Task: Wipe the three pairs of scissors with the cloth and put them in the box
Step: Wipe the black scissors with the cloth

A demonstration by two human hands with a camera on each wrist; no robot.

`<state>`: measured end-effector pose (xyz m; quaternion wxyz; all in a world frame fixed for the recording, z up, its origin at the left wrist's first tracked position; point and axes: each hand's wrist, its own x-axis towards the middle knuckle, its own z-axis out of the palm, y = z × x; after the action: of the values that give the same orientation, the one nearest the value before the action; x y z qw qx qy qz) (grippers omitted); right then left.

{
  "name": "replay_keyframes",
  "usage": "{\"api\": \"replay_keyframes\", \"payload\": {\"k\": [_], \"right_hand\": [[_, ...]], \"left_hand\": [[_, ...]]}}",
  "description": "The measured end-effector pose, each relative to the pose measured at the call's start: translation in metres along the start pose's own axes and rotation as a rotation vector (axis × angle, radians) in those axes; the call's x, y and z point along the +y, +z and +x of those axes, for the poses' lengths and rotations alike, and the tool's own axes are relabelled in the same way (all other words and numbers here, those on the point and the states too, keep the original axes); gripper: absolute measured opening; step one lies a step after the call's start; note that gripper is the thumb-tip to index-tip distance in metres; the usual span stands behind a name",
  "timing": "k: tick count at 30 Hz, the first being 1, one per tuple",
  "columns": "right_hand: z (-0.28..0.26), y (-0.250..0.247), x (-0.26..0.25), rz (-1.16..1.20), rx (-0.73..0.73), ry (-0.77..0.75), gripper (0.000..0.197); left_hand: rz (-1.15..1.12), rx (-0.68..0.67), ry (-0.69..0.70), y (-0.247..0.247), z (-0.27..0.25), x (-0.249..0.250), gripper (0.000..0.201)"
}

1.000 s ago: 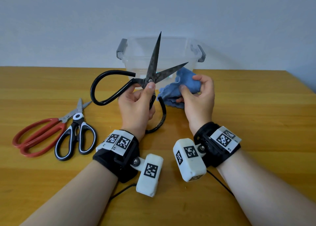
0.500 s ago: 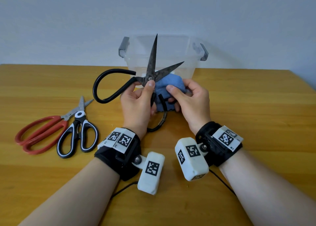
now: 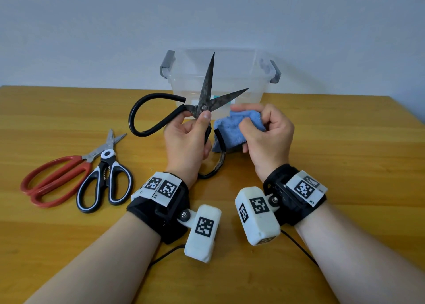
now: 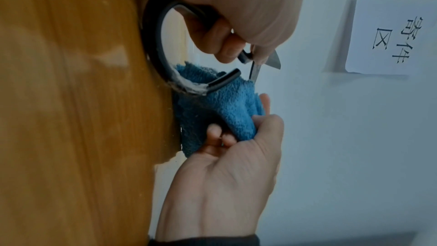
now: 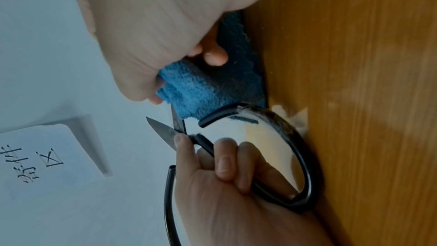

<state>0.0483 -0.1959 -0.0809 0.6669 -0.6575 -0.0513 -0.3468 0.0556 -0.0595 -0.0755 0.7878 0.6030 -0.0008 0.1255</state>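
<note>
My left hand (image 3: 190, 138) grips the big black iron scissors (image 3: 207, 89) near the pivot, with the blades spread and pointing up in front of the clear box (image 3: 220, 78). Their lower handle loop (image 4: 156, 48) touches the table. My right hand (image 3: 264, 133) holds the bunched blue cloth (image 3: 234, 128) just right of the pivot, below the right blade; the cloth (image 4: 224, 104) lies against the loop's free end. Red-handled scissors (image 3: 55, 179) and black-and-white scissors (image 3: 108, 177) lie shut on the table at the left.
The wooden table (image 3: 345, 154) reaches back to a pale wall. The box has grey latches (image 3: 167, 64) at both ends and stands at the table's rear middle. A white sign with printed characters (image 4: 387, 31) shows in both wrist views.
My right hand brought the cloth in from below the right blade to beside the pivot, then shifted slightly right and regripped it. My left hand kept the black scissors steady.
</note>
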Motion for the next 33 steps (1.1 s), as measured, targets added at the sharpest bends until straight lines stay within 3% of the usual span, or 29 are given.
{"api": "replay_keyframes", "payload": {"k": [5, 11, 16, 23, 28, 30, 33], "right_hand": [[0.0045, -0.0002, 0.0079, -0.054, 0.051, 0.076, 0.013], [0.0027, 0.0024, 0.0021, -0.147, -0.129, -0.061, 0.019], [-0.0014, 0.0061, 0.0002, -0.181, -0.257, -0.065, 0.018], [-0.0003, 0.0045, -0.0002, -0.130, -0.063, 0.071, 0.027], [0.0073, 0.0001, 0.0046, -0.062, 0.118, 0.158, 0.002], [0.0057, 0.0002, 0.0034, -0.069, 0.043, 0.173, 0.015], [-0.0014, 0.0036, 0.0007, -0.081, -0.160, 0.146, 0.009]], "left_hand": [[0.002, -0.004, 0.002, -0.0002, -0.0005, 0.0010, 0.015], [0.004, -0.023, 0.010, -0.0012, -0.0009, 0.0005, 0.013], [0.036, -0.083, 0.014, -0.0014, -0.0024, 0.0014, 0.012], [0.034, -0.174, 0.000, 0.0001, -0.0045, 0.0027, 0.011], [0.067, -0.177, 0.001, 0.0027, -0.0037, 0.0034, 0.016], [0.081, -0.168, 0.013, 0.0022, -0.0043, 0.0035, 0.015], [0.080, -0.172, 0.007, 0.0006, -0.0044, 0.0044, 0.013]]}}
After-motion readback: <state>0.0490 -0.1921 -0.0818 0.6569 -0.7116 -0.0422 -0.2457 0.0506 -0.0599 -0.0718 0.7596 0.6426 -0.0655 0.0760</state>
